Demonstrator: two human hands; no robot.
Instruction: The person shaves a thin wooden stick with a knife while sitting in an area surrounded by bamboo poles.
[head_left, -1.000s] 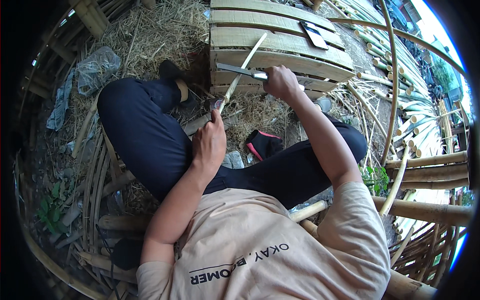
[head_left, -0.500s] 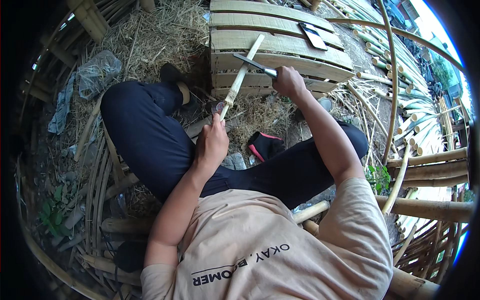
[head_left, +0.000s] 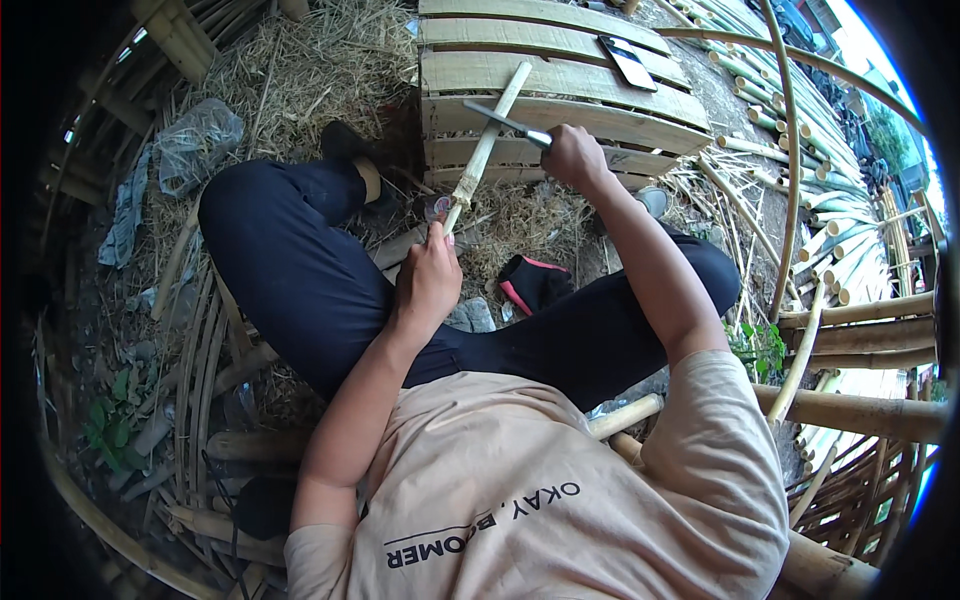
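My left hand (head_left: 428,280) is closed round the lower end of a pale bamboo strip (head_left: 484,150), which has a rough node partway along and slants up to the right. In my right hand (head_left: 573,158) is the handle of a knife (head_left: 510,123). Its blade points left and crosses the strip near the upper part, seen almost edge-on. The strip's far end overlaps the slatted wooden crate (head_left: 560,80) in front of me; whether it touches the slats I cannot tell.
A phone (head_left: 628,64) lies on the crate. Between my legs are a black-and-red glove (head_left: 533,284) and a grey stone (head_left: 470,316). Straw and a clear plastic bag (head_left: 200,148) cover the ground at left. Bamboo poles (head_left: 835,245) are stacked at right, beside a bamboo rail (head_left: 860,414).
The knife blade has turned from showing its flat side to nearly edge-on, still across the strip. My right hand has shifted slightly left and up; the left hand keeps its hold.
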